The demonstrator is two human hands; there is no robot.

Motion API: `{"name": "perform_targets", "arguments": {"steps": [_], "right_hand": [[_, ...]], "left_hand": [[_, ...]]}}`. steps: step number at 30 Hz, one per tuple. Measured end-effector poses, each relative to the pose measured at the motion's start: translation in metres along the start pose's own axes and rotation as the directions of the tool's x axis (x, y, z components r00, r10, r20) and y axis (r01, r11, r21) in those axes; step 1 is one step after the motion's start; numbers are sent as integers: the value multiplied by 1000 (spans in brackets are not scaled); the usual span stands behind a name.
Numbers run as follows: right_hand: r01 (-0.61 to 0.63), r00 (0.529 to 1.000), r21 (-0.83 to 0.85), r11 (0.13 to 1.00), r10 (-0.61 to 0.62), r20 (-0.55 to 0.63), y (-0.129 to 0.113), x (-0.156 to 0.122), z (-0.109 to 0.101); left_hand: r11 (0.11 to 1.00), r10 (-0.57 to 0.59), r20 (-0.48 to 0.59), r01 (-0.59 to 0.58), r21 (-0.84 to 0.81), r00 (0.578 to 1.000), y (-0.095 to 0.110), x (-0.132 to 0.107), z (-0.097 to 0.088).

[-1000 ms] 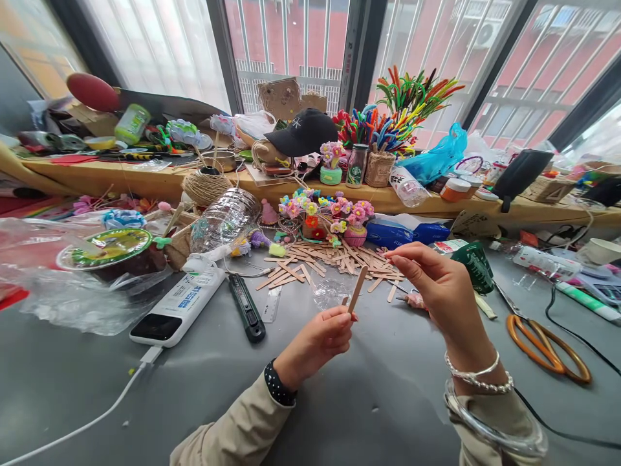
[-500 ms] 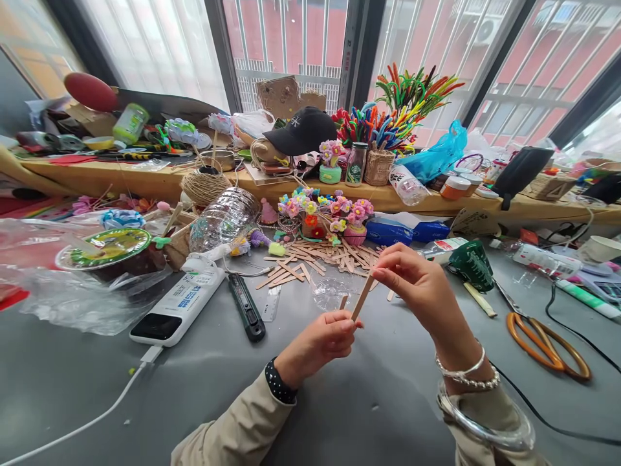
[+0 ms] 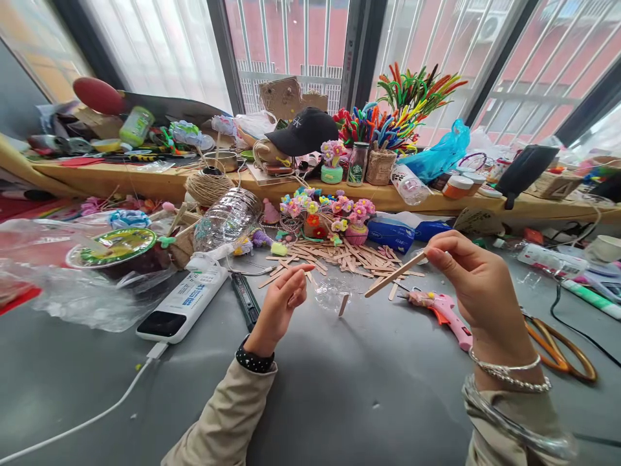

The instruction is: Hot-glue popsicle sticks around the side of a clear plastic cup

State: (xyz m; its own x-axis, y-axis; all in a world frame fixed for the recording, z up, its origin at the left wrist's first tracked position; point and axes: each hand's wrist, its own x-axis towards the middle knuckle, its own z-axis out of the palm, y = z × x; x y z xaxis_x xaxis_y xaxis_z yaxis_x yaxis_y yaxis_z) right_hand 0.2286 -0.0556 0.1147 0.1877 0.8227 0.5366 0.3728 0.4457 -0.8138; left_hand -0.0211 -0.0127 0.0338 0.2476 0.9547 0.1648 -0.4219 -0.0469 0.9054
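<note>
In the head view, a smooth grey table fills the foreground, with small specks scattered on it. The right hand has thumb and fingertips clamped on one end of a wooden stick, which slants above the table, near the loose pile of sticks. The left hand has its index finger extended and the others curled; I cannot tell whether it pinches anything. Between the hands, a short wooden piece stands tilted, just beside crumpled clear plastic.

A pink glue gun and orange-handled scissors lie at the right; a white power bank and a dark cutter at the left. Behind, a tan ledge bears a black cap and colourful pipe cleaners. Barred windows face a pinkish-red building.
</note>
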Motion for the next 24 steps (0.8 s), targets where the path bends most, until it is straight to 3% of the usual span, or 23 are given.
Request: {"name": "perform_targets", "arguments": {"steps": [3,6,8,10,13,15,17,20,24], "right_hand": [[-15,1000,60,998,16,-15,0,2,-6],[-77,995,116,990,85,-61,1,3,-13],[-121,987,137,983,134,-87,2,4,-17],[-158,981,145,977,171,-87,3,4,-19],[-199,978,113,973,204,-35,4,3,-18],[-214,977,53,975,213,24,3,3,-17],[-240,963,-21,970,241,118,2,2,-16],[-309,900,-110,945,328,286,-1,2,-12],[-397,837,-154,905,426,343,-4,1,-4]], "left_hand": [[998,9,-97,-3,59,995,-2,2,-1],[941,120,-213,-43,335,970,-8,4,-3],[836,168,-198,-33,548,966,-15,5,-4],[763,79,-53,-26,646,995,-26,5,-6],[725,-4,99,-65,685,995,-42,8,-6],[725,-24,135,-76,685,991,-48,10,-6],[724,-43,115,-48,688,992,-49,12,-5],[732,-119,54,50,679,991,-41,11,-1],[788,-290,31,220,575,957,-26,7,4]]}}
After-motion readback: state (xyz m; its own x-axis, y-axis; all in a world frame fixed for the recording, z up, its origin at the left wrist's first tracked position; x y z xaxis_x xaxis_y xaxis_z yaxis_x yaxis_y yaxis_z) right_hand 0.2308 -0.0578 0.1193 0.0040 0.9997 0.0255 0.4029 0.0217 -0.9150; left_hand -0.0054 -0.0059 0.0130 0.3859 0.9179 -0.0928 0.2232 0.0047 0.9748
